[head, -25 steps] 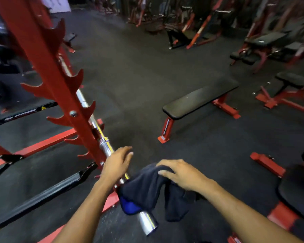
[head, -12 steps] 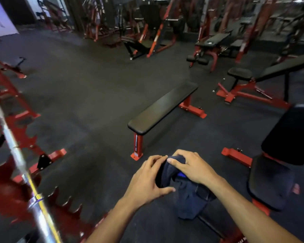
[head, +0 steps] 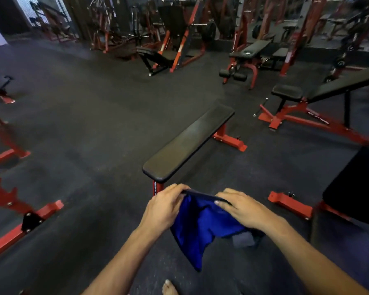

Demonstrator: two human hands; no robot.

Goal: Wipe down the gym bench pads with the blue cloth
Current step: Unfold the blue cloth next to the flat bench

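both hands hold the blue cloth (head: 200, 226) in the air: the left hand (head: 164, 209) and the right hand (head: 245, 209) pinch its top edge. the flat bench (head: 188, 141) stands just beyond, not touched by the cloth.

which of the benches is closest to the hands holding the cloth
The flat black-padded bench on red legs, directly ahead of both hands; the incline benches sit off to the right and farther back.
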